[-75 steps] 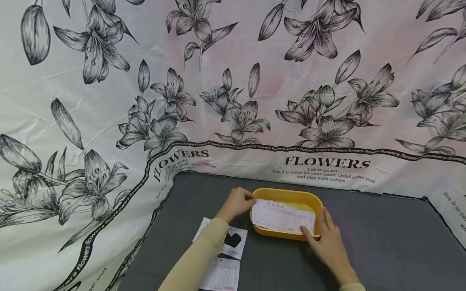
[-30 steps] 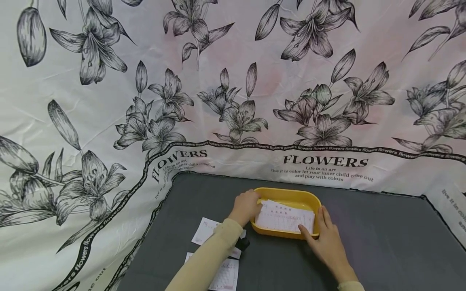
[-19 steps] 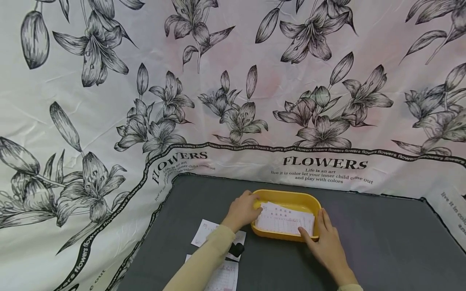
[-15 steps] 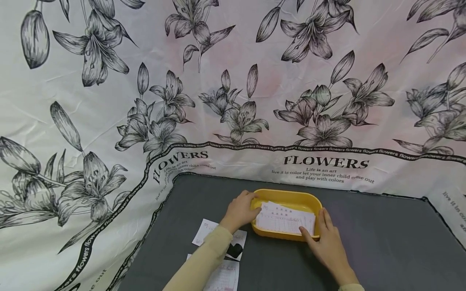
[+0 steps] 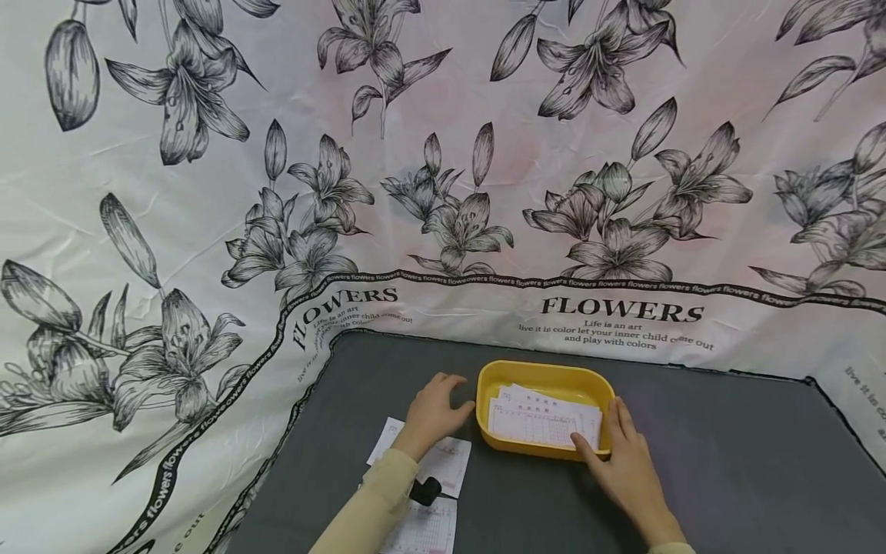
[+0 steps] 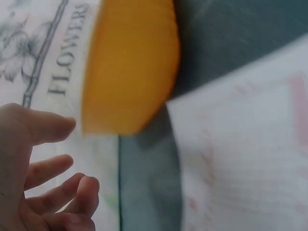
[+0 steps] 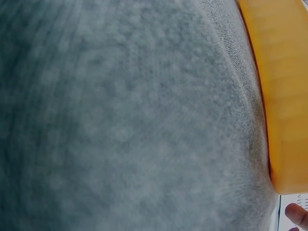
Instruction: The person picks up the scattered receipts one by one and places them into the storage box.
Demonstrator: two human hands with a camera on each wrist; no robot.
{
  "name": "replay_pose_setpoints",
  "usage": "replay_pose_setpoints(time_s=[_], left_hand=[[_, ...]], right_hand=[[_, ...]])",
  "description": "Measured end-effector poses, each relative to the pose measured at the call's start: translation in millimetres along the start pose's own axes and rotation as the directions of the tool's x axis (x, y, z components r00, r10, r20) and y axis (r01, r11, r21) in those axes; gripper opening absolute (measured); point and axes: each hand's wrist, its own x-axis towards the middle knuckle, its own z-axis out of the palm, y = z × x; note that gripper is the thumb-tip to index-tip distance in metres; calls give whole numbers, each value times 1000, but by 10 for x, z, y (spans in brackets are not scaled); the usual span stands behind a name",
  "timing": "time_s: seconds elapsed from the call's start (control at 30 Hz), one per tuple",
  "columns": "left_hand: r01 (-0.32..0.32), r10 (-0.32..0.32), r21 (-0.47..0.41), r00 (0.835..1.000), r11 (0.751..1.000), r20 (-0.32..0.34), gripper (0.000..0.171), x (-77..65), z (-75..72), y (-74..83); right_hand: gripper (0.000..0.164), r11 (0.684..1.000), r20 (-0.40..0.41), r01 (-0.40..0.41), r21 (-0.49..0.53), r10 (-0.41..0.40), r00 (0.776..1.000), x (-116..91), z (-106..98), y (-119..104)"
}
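Note:
My left hand [image 5: 434, 412] hovers just left of the yellow plastic tray [image 5: 574, 382], thumb and fingers spread and holding nothing. In the left wrist view the same hand [image 6: 43, 173] has loosely bent fingers, apart from the tray wall [image 6: 132, 67]. Several printed paper slips [image 5: 533, 427] lie overlapped inside the tray, lined with table grids. At the tray's front right corner my right hand [image 5: 630, 462] holds on, thumb over the rim and fingers along the outer right side. Only a fingertip [image 7: 296, 214] shows beside the tray in the right wrist view.
Two more printed slips lie on the dark grey table left of the tray: an upper slip [image 5: 453, 462] and a lower slip [image 5: 431, 531], both partly under my left arm. A black wrist camera [image 5: 425, 491] sits on that arm. Flower-printed cloth [image 5: 457, 185] hangs behind the table.
The slip that my left hand held over the tray now lies in it with the others. My left hand has let go and drawn back to the left; my right hand stays at the corner.

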Motion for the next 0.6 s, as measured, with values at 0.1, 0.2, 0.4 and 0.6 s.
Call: replay_pose_setpoints(time_s=[0.1,0.2,0.4,0.6], left_hand=[[18,-18,-8,1000,1000,-9,44,-69,-1,-123],[37,-36,6,999,999,-31,44,-128,-10,-246],[67,-59,99,995,993,-81,42,-228,-94,-482],[124,-116,75,988,990,-105,44,-286,-235,-694]], right_hand=[[106,1000,15,-8,-3,8,1000,3,-7,8],[107,1000,25,-17,-5,17,1000,4,-7,14],[107,1000,12,-7,-3,7,1000,19,6,13],[107,1000,5,-5,-4,5,1000,26,4,2]])
